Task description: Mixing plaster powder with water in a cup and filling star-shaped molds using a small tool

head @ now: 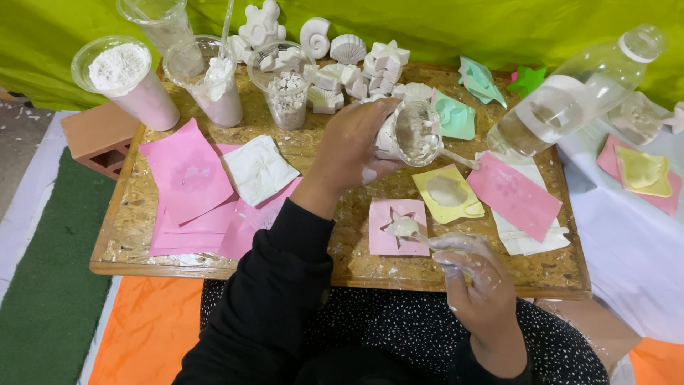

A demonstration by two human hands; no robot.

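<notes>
My left hand (353, 146) grips a clear plastic cup (415, 132), tipped on its side above the board, its inside smeared with white plaster. A thin stirrer (459, 160) sticks out of the cup to the right. Below it lies a pink star mould (388, 239) with a blob of wet white plaster in its hollow. My right hand (476, 276), coated in plaster, sits just right of that mould. Its fingers pinch a thin stick (422, 237) whose tip rests in the plaster. A yellow mould (427, 184) filled with plaster lies beside the star mould.
A chipboard table (142, 235) holds pink sheets (187, 175), a white cloth (258, 170), cups of white powder (122, 75) and chunks (286, 89), several white cast shells (348, 50), green moulds (456, 114) and a clear bottle (577, 93) lying tilted at the right.
</notes>
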